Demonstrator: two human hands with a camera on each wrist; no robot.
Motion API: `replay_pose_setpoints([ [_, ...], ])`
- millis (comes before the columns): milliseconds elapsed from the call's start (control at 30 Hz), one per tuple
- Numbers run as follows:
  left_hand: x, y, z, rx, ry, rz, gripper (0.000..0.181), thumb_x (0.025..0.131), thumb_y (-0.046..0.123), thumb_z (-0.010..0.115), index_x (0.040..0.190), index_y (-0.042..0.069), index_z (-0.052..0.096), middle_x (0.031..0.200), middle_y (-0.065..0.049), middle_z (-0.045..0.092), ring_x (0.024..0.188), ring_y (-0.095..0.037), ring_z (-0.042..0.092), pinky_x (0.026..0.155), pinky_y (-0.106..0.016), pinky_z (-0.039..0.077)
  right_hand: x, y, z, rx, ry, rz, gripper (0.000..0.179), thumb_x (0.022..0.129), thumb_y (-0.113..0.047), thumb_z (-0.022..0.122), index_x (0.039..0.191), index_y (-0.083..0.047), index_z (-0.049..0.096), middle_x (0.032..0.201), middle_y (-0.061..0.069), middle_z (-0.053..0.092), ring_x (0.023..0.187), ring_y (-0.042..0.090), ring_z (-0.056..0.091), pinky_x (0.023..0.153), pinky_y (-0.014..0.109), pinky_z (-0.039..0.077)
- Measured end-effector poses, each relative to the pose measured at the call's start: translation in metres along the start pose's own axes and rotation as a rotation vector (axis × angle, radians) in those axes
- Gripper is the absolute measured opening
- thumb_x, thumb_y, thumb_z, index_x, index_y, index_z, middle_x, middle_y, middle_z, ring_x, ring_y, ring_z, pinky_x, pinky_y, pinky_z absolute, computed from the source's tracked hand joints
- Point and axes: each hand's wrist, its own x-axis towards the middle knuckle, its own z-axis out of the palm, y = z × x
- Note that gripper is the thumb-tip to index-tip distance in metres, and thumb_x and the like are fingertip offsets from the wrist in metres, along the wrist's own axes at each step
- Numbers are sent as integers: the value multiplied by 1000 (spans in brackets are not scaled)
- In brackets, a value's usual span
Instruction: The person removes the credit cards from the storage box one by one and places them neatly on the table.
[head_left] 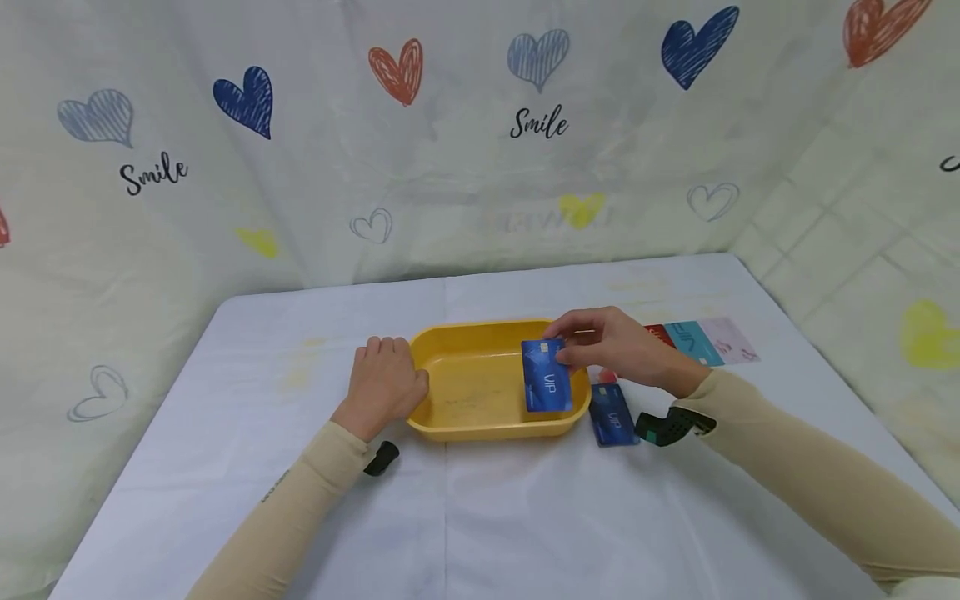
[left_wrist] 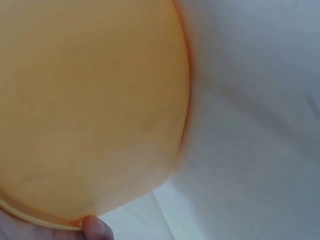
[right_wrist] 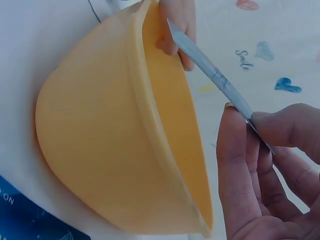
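Observation:
A blue VIP card (head_left: 546,377) is pinched between the thumb and fingers of my right hand (head_left: 611,343), over the right end of a yellow tray (head_left: 480,432). From the right wrist view the card (right_wrist: 215,75) appears nearly edge-on, above the tray's rim. My left hand (head_left: 384,379) grips the tray's left end. In the left wrist view its thumb (left_wrist: 95,229) presses on the rim, with the other fingers mostly out of sight. Inside the tray, only its bare floor shows.
Right of the tray lies another blue VIP card (head_left: 613,417). Behind my right wrist are a red card (head_left: 660,335), a teal card (head_left: 693,342) and a pale pink card (head_left: 727,340), the red one partly covered. A white cloth (head_left: 525,517) covers the table.

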Motion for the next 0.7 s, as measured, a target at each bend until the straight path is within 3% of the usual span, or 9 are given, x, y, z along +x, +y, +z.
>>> replay_pose_setpoints([
  [367,-1,0,1,-4,1,4,32,97,29,44,98,-1,52,91,-14,52,94,-33,43,84,-43,35,-13,12,-15,-58,42,10,31,97,-28,71,126,-17,67,132,10,66,106,25,70,91,33,61],
  [533,0,1,1,-6,5,6,31,96,29,45,97,-1,52,89,-14,52,93,-34,44,85,-44,35,-20,19,-22,-63,47,8,32,97,-26,70,127,-17,66,125,11,70,97,25,71,90,41,62],
  [700,0,1,0,-12,4,4,30,96,27,44,95,-2,52,89,-15,52,92,-35,44,85,-44,35,-28,24,-30,-87,58,-23,31,98,-28,69,127,-17,67,125,9,71,103,21,70,90,32,60],
])
